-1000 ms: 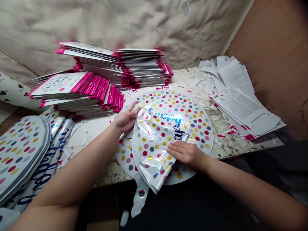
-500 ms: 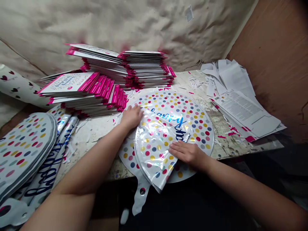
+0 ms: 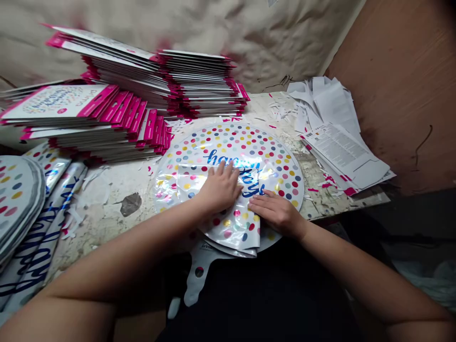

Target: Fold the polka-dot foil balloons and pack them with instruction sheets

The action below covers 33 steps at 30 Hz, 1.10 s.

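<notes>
A polka-dot foil balloon (image 3: 231, 232), folded into a wedge-like shape, lies on top of a round flat dotted balloon (image 3: 285, 156) with blue lettering. My left hand (image 3: 221, 187) rests with its fingers stretched over the upper part of the folded balloon. At its right edge my right hand (image 3: 280, 213) lies flat, fingertips pressing the foil. A pale neck tab (image 3: 195, 285) with a hole hangs past the table's front edge. My left hand hides part of the lettering.
Several white and pink packets stand in stacks (image 3: 203, 85) at the back, with a lower stack (image 3: 85, 137) nearer the left. More dotted balloons (image 3: 16, 199) lie far left. Printed paper sheets (image 3: 345, 154) sit on the right. Paper scraps litter the worn table (image 3: 117, 190).
My left hand has moved right from the balloon's far left edge onto its middle. The upper balloon is folded narrower. My right hand stays at the right edge. The view has shifted.
</notes>
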Available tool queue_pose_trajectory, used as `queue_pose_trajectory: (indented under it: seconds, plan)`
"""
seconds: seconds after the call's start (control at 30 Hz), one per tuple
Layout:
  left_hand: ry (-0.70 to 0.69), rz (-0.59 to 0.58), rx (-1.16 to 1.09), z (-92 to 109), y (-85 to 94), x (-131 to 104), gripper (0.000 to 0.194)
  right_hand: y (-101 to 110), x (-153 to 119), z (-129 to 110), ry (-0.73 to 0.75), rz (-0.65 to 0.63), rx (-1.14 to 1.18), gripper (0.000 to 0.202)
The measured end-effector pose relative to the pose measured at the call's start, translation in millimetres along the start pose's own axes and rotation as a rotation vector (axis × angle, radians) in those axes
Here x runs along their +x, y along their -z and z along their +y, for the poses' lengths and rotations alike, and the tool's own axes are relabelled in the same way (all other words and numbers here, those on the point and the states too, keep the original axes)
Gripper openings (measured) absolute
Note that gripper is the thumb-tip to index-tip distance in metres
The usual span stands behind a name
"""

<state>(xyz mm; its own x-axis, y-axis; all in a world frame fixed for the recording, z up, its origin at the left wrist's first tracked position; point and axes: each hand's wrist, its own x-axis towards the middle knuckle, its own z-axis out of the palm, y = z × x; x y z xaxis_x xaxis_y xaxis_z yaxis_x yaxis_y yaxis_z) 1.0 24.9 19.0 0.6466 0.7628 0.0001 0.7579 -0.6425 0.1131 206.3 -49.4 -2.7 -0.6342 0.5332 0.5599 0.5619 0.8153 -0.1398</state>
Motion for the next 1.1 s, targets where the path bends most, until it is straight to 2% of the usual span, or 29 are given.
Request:
queue_pose_trajectory:
  seconds: [0.1,0.13,0.23,0.37,0.47,0.53,0.63,0.7,0.77,0.87,0.9,0.97,1.03,1.07,1.1]
  plan:
    - [-0.234,-0.051,-0.052,5.3,-4.5,16.1,0.052,-2.0,-1.8,-10.1,0.023,0.004,0.016,0.025]
    - [-0.270,-0.077,-0.070,6.0,-7.1,20.7,0.053,-1.9,-2.6,-14.5,0.048,-0.003,0.039,0.025]
    - [-0.224,-0.076,-0.094,5.6,-13.4,27.3,0.053,1.2,-6.7,-25.0,0.084,-0.059,0.134,0.029]
    - [-0.255,-0.077,-0.116,3.9,-11.8,20.6,0.051,3.3,-12.1,-23.5,-0.093,-0.059,0.189,0.031]
    - [-0.286,-0.094,-0.107,4.6,-8.0,11.4,0.055,0.3,-13.1,-18.7,-0.003,-0.027,0.220,0.025]
    - [-0.239,-0.085,-0.093,8.1,-7.9,7.0,0.058,-1.5,-11.9,-18.6,0.039,-0.044,0.257,0.027]
    - [-0.138,-0.052,-0.084,16.3,-11.4,4.5,0.056,-1.0,-7.1,-21.4,-0.014,-0.114,0.323,0.026]
    - [-0.082,-0.040,-0.091,16.8,-14.0,2.7,0.055,0.8,-1.3,-21.3,-0.137,-0.124,0.385,0.022]
    - [-0.107,-0.094,-0.127,5.1,-14.5,-3.1,0.055,2.6,7.2,-16.8,-0.393,-0.115,0.447,0.021]
    - [-0.156,-0.206,-0.191,-37.8,-7.3,-24.8,0.059,3.8,25.5,-3.0,-0.877,-0.157,0.547,0.034]
    - [-0.113,-0.219,-0.191,-55.0,-2.2,-34.9,0.061,3.5,32.6,2.0,-1.014,-0.197,0.588,0.036]
    - [0.096,-0.198,-0.149,-82.2,11.4,-56.5,0.058,2.0,46.7,10.2,-1.210,-0.285,0.648,0.034]
    - [0.374,-0.011,-0.107,-88.5,25.3,-76.3,0.052,-0.9,58.3,15.2,-1.295,-0.361,0.650,0.030]
    - [0.462,0.127,-0.096,-81.9,30.3,-84.5,0.051,-2.8,62.5,16.7,-1.305,-0.384,0.634,0.028]
    - [0.487,0.283,-0.082,-69.5,32.8,-91.5,0.050,-4.6,65.5,17.7,-1.306,-0.401,0.617,0.027]
